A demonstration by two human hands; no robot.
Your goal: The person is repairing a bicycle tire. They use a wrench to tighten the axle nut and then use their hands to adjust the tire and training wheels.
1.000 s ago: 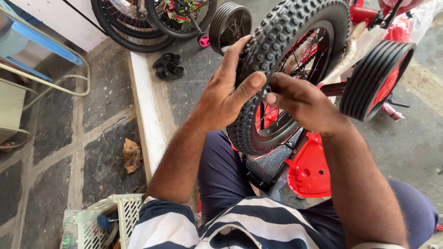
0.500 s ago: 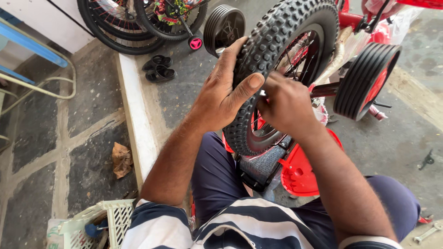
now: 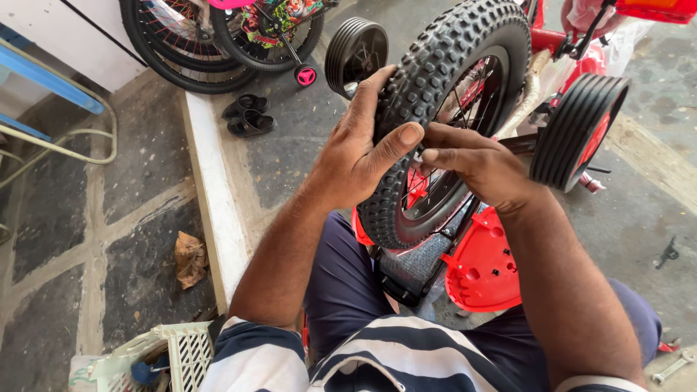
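Black knobby rubber fills the middle of the view — it is the tyre of a small bicycle wheel point(image 3: 443, 109) with red parts behind its spokes, held up over the lap of the seated person. The left hand point(image 3: 359, 149) lies on the left side of the tyre, its fingers reaching up along the tread and its thumb pressed across the tread toward the rim. The right hand point(image 3: 483, 163) comes from the other side, with the fingers curled at the rim and spokes; the thumb points to the left thumb and the two tips nearly meet. If the right fingers pinch something small there, I cannot tell, because the hand hides it.

Just to the right of this hand stands a black training wheel point(image 3: 577, 131) with a red centre, and a second one point(image 3: 356, 51) is seen behind the left hand. Under the wheel lies a red plastic cover point(image 3: 483, 265), near the knees.

Farther away on the stone floor — a pair of black sandals point(image 3: 248, 115), and another bicycle point(image 3: 239, 29) near the wall. A white plastic basket point(image 3: 185, 352) is at the lower left, and a small spanner point(image 3: 671, 366) at the lower right corner
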